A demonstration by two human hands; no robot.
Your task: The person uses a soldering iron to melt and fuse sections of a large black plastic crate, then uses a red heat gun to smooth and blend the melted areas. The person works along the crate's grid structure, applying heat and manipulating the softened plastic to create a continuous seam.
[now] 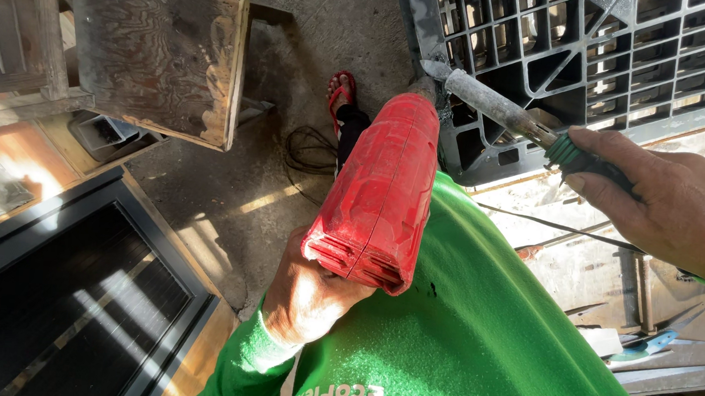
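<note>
Your left hand (pixel 306 296) clamped the red power tool (pixel 378 191) from below; its nose met the grey plastic crate (pixel 593 66). Your right hand (pixel 666 203), right of the tool, gripped a green-handled chisel (pixel 507 114) laid against that crate.

Red power tool's (pixel 378 191) front end and grip hidden behind its own body.

Red ribbed heat gun (pixel 380 187) nose-down toward grey lattice crate (pixel 594 54); green-handled dirty scraper (pixel 507 114) against its edge.

Green long-sleeved shirt (pixel 475 339) with white lettering, red sandal (pixel 341 91)
</note>
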